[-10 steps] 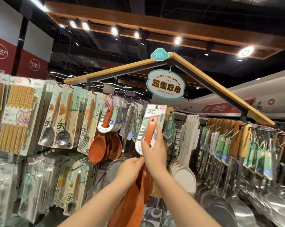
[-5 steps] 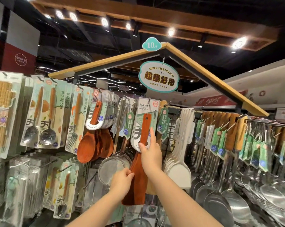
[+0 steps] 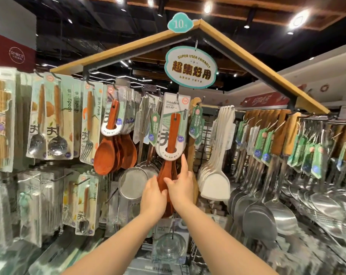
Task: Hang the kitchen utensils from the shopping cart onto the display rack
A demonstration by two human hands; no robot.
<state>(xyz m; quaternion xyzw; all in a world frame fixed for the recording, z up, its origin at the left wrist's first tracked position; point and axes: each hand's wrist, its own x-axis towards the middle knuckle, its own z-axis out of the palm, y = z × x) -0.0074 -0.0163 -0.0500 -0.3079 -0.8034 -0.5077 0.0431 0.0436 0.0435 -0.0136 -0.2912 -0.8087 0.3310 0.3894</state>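
Little room beside hung wooden turner.

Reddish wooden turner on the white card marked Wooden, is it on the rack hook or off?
On: the reddish wooden turner hangs upright, its card's top hole over a metal hook.
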